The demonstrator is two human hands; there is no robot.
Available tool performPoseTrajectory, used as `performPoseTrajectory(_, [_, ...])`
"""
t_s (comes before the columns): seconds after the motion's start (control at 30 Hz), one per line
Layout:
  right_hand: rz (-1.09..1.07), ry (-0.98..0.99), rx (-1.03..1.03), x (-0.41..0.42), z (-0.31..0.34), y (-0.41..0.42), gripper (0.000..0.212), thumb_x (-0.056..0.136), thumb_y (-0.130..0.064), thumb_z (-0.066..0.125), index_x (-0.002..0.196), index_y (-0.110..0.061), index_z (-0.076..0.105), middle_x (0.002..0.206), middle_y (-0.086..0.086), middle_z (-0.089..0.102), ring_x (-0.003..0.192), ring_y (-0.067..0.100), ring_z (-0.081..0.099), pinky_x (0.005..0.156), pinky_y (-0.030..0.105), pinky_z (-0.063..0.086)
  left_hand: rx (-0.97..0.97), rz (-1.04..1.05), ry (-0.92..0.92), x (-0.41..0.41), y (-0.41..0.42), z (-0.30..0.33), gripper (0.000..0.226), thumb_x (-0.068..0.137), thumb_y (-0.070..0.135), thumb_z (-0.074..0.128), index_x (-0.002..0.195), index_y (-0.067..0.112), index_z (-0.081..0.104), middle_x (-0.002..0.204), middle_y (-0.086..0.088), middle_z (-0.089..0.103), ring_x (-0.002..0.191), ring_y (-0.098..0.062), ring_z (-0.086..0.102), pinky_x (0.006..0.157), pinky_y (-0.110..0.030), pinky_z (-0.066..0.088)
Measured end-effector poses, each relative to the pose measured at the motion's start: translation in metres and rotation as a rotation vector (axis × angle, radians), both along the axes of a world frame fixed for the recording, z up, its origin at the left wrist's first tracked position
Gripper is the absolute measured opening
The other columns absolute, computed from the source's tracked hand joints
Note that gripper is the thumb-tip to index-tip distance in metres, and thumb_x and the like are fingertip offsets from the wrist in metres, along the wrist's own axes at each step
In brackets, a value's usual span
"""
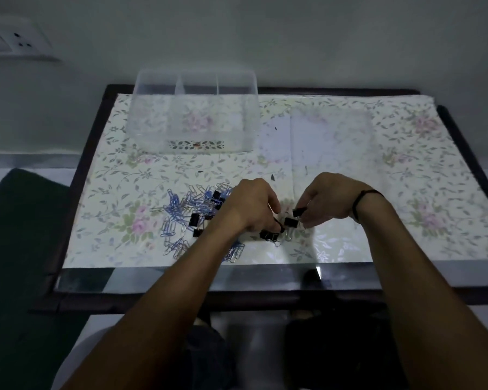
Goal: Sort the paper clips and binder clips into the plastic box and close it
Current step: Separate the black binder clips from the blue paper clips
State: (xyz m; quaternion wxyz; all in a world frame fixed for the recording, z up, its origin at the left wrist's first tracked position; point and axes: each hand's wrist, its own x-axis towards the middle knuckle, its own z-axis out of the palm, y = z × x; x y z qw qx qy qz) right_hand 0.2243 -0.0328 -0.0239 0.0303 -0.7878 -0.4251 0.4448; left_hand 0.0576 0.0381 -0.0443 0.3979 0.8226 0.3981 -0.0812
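A heap of blue and silver paper clips (181,212) mixed with black binder clips (194,219) lies on the floral cloth, left of centre. My left hand (248,206) sits over the heap's right edge with curled fingers; whether it holds a clip I cannot tell. My right hand (326,199) pinches a black binder clip (298,211) just above the cloth. Two more binder clips (290,222) (268,235) lie between and below the hands. The clear plastic box (193,114), with dividers inside, stands open at the back left. Its clear lid (331,128) lies flat to the right of it.
The floral cloth (406,178) covers a glass-topped table with a dark frame (79,175). A wall with a switch plate (9,38) rises behind. A dark green mat (17,220) lies on the floor at the left.
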Motion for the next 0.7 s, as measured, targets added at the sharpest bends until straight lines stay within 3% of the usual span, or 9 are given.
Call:
performPoseTrajectory(0.13, [0.006,-0.015,-0.013,-0.004,0.003,0.001,0.016,0.076,-0.009,0.079,0.090,-0.017,0.081,0.071,-0.004,0.075,0.066,0.007,0.073,0.045,0.006,0.046,0.001,-0.026,0.001,0.004,-0.002,0.000,0.042,0.068,0.023,0.091,0.107,0.018,0.077,0.095,-0.001,0.079,0.086,-0.010,0.073,0.080,-0.026,0.058])
performPoseTrajectory(0.27, [0.022,-0.090,0.004,-0.002,0.002,0.003,0.019,0.078,-0.009,0.077,0.094,-0.018,0.080,0.077,-0.003,0.076,0.066,0.005,0.071,0.039,0.005,0.041,0.031,0.040,-0.047,-0.008,0.011,0.006,0.035,0.075,0.021,0.086,0.109,0.020,0.077,0.097,0.003,0.078,0.081,-0.006,0.068,0.077,-0.018,0.048])
performPoseTrajectory(0.37, [0.047,-0.167,0.103,-0.006,-0.001,0.010,0.019,0.077,-0.009,0.077,0.093,-0.018,0.080,0.085,0.003,0.077,0.072,0.008,0.072,0.055,0.012,0.052,0.078,0.149,-0.088,-0.029,0.030,0.009,0.028,0.078,0.019,0.083,0.106,0.021,0.078,0.094,0.003,0.078,0.075,-0.002,0.067,0.069,-0.010,0.043])
performPoseTrajectory(0.47, [0.057,-0.153,0.221,-0.023,-0.003,0.022,0.015,0.078,-0.010,0.078,0.093,-0.015,0.078,0.085,0.008,0.077,0.072,0.015,0.075,0.073,0.029,0.062,0.163,0.237,-0.075,-0.055,0.049,0.010,0.024,0.077,0.018,0.082,0.101,0.020,0.080,0.089,0.001,0.079,0.073,-0.003,0.067,0.064,-0.010,0.044])
performPoseTrajectory(0.7, [0.365,-0.158,0.347,-0.088,-0.012,0.053,0.017,0.075,-0.008,0.077,0.089,-0.016,0.079,0.087,0.006,0.076,0.080,0.021,0.072,0.080,0.035,0.060,0.208,0.210,0.093,-0.105,0.054,0.004,0.017,0.068,0.015,0.089,0.081,0.022,0.081,0.079,0.003,0.077,0.075,-0.010,0.071,0.073,-0.026,0.057])
